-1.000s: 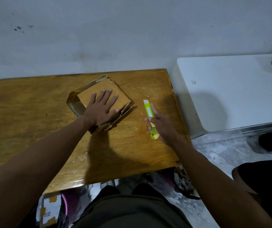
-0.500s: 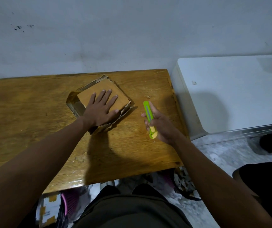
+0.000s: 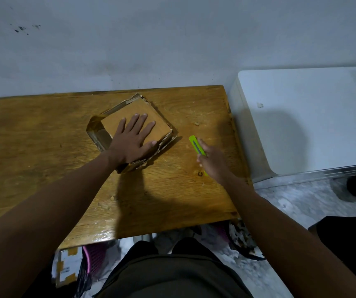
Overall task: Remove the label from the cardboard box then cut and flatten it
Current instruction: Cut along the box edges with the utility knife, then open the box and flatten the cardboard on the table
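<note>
- Cardboard box (image 3: 137,117) lies squashed mid-table (image 3: 43,147); our left hand (image 3: 133,139), fingers spread, presses it flat.
- Our right hand (image 3: 210,161) grips the green cutter (image 3: 196,147) just beside, clear of the box.

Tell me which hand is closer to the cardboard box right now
Left. The left hand presses flat on top of the cardboard box; the right hand grips the green cutter beside the box, apart from it.

Left hand (image 3: 133,141) lies flat, fingers spread; right hand (image 3: 210,161) is curled, gripping.
</note>
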